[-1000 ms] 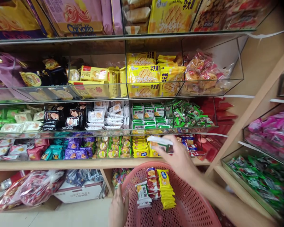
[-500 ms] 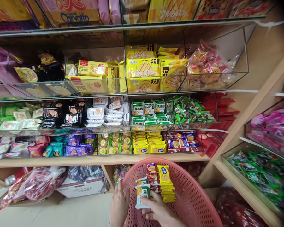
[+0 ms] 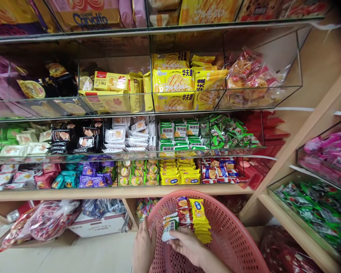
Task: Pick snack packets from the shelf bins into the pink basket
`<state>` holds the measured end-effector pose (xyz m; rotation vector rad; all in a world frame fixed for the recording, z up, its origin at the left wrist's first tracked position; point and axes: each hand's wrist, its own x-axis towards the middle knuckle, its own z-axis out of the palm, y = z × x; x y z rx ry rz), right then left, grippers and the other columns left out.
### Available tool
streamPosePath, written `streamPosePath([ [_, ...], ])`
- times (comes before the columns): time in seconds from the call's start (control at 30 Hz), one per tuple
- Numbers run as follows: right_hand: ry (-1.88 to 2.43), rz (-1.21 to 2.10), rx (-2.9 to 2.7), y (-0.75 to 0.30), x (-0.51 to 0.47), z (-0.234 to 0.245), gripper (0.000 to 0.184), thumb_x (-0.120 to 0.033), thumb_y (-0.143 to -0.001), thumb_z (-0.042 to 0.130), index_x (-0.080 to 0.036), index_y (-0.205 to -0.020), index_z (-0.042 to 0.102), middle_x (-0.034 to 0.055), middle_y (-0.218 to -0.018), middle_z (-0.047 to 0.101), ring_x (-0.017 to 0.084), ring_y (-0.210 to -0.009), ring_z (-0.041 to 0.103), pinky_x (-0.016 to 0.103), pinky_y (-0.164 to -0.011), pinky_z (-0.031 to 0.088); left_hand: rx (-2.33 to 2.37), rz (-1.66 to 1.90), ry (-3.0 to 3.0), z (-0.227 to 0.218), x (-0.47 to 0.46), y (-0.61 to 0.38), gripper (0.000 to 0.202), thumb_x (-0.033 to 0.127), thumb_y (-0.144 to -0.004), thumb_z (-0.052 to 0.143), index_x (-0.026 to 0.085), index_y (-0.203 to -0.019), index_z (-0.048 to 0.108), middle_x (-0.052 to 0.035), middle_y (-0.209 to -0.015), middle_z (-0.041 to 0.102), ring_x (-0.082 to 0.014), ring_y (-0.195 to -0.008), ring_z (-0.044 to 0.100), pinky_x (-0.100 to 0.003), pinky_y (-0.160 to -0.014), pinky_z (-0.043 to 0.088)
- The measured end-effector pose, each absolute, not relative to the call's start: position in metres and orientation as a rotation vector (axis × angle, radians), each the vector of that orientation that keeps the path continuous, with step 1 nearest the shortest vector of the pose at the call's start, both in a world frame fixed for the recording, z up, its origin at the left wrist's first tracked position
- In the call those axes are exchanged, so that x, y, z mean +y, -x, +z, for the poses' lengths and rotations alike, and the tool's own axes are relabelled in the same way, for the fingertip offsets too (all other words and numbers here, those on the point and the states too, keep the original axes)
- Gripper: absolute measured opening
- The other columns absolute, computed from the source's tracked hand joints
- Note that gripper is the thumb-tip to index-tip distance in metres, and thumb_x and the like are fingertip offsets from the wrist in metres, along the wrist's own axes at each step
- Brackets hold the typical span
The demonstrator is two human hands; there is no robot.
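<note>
A red plastic basket (image 3: 230,216) with a perforated wall stands tilted in front of the shelves. At its left rim is my left hand (image 3: 143,244), the thumb on the inner side and the fingers along the outside, closed on the rim. My right hand (image 3: 189,244) reaches inside, its thumb and fingers closed on a green-and-white snack packet (image 3: 169,227). Another similar packet lies partly hidden right behind it. Beside them sit a row of red snack packets (image 3: 184,214) and a stacked row of yellow snack packets (image 3: 199,214).
Clear-fronted shelf bins hold green-and-white packets (image 3: 166,131), yellow packets (image 3: 170,178) and red-blue packets (image 3: 213,173). The wooden shelf edge (image 3: 74,194) runs just behind the basket. Bagged goods (image 3: 48,220) and a white carton (image 3: 99,226) are low at left; a side shelf (image 3: 304,235) stands at right.
My right hand has moved the green-and-white packet slightly up and back, against the similar packet behind it, and the packet's face has tilted. My left hand stays at the rim.
</note>
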<state>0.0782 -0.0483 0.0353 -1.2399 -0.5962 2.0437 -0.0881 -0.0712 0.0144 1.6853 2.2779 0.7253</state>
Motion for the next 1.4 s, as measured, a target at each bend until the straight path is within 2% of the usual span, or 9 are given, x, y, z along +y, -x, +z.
streamPosePath([
  [0.3, 1.218, 2.027, -0.408, -0.088, -0.045, 0.026, 0.019, -0.016, -0.054, 0.081, -0.014, -0.063, 0.064, 0.0030, -0.059, 0.071, 0.009, -0.054, 0.064, 0.018, -0.057, 0.052, 2.247, 0.763, -1.721, 0.014, -0.071, 0.089, 0.056, 0.036, -0.091, 0.031, 0.003, -0.136, 0.038, -0.0222, -0.133, 0.054, -0.0302, -0.117, 0.058, -0.043, -0.090, 0.053],
  [0.7, 1.009, 2.023, -0.154, -0.078, -0.057, 0.009, 0.019, -0.007, -0.049, 0.076, -0.012, -0.065, 0.066, 0.0079, -0.073, 0.075, 0.015, -0.073, 0.070, 0.024, -0.077, 0.055, 2.273, 0.754, -1.733, 0.008, -0.070, 0.091, 0.057, 0.039, -0.091, 0.031, 0.003, -0.134, 0.040, -0.0221, -0.132, 0.056, -0.0287, -0.117, 0.058, -0.041, -0.091, 0.052],
  [0.83, 1.038, 2.047, -0.123, -0.079, -0.060, 0.011, 0.015, -0.011, -0.055, 0.072, -0.011, -0.068, 0.065, 0.0101, -0.074, 0.074, 0.016, -0.075, 0.070, 0.025, -0.081, 0.054, 2.270, 0.769, -1.743, 0.009, -0.069, 0.090, 0.055, 0.037, -0.091, 0.032, 0.004, -0.134, 0.040, -0.0210, -0.134, 0.054, -0.0295, -0.118, 0.058, -0.042, -0.091, 0.053],
  [0.97, 1.234, 2.057, -0.466, -0.071, -0.074, 0.015, 0.006, -0.018, -0.070, 0.062, -0.016, -0.076, 0.060, 0.0043, -0.072, 0.071, 0.018, -0.072, 0.070, 0.032, -0.078, 0.055, 2.298, 0.791, -1.767, 0.008, -0.069, 0.090, 0.052, 0.037, -0.091, 0.034, 0.008, -0.134, 0.042, -0.0192, -0.129, 0.059, -0.0278, -0.112, 0.062, -0.040, -0.085, 0.055],
  [1.07, 1.401, 1.620, -1.306, -0.062, -0.079, 0.018, 0.007, -0.013, -0.077, 0.055, -0.019, -0.078, 0.058, 0.0030, -0.077, 0.068, 0.019, -0.074, 0.068, 0.036, -0.075, 0.053, 2.306, 0.794, -1.790, 0.005, -0.070, 0.091, 0.052, 0.036, -0.090, 0.034, 0.008, -0.133, 0.042, -0.0204, -0.126, 0.060, -0.0280, -0.109, 0.063, -0.040, -0.082, 0.056],
  [1.13, 1.344, 0.994, -1.911, -0.059, -0.075, 0.020, 0.014, -0.008, -0.079, 0.054, -0.020, -0.081, 0.061, 0.0044, -0.087, 0.068, 0.022, -0.085, 0.065, 0.039, -0.080, 0.051, 2.293, 0.790, -1.797, 0.004, -0.071, 0.091, 0.053, 0.037, -0.090, 0.034, 0.005, -0.133, 0.041, -0.0223, -0.128, 0.059, -0.0290, -0.111, 0.062, -0.041, -0.083, 0.055],
  [1.23, 1.093, 0.217, -2.346, -0.061, -0.062, 0.019, 0.018, -0.011, -0.085, 0.054, -0.022, -0.097, 0.062, 0.0047, -0.109, 0.067, 0.023, -0.105, 0.059, 0.043, -0.091, 0.046, 2.272, 0.783, -1.802, 0.005, -0.071, 0.091, 0.055, 0.036, -0.090, 0.033, 0.004, -0.134, 0.039, -0.0227, -0.132, 0.055, -0.0295, -0.115, 0.059, -0.041, -0.086, 0.054],
  [1.3, 0.972, -0.033, -2.442, -0.066, -0.052, 0.015, 0.021, -0.018, -0.090, 0.051, -0.024, -0.108, 0.059, 0.0038, -0.120, 0.063, 0.021, -0.115, 0.053, 0.044, -0.096, 0.043, 2.272, 0.767, -1.787, 0.007, -0.071, 0.090, 0.054, 0.036, -0.091, 0.033, 0.006, -0.136, 0.037, -0.0215, -0.134, 0.054, -0.0293, -0.116, 0.059, -0.041, -0.086, 0.054],
  [1.4, 0.914, -0.180, -2.481, -0.071, -0.042, 0.006, 0.023, -0.024, -0.093, 0.048, -0.026, -0.114, 0.056, 0.0019, -0.123, 0.062, 0.019, -0.122, 0.048, 0.044, -0.100, 0.040, 2.282, 0.729, -1.743, 0.009, -0.071, 0.089, 0.054, 0.034, -0.091, 0.032, 0.007, -0.136, 0.037, -0.0198, -0.134, 0.054, -0.0296, -0.114, 0.060, -0.041, -0.085, 0.054],
])
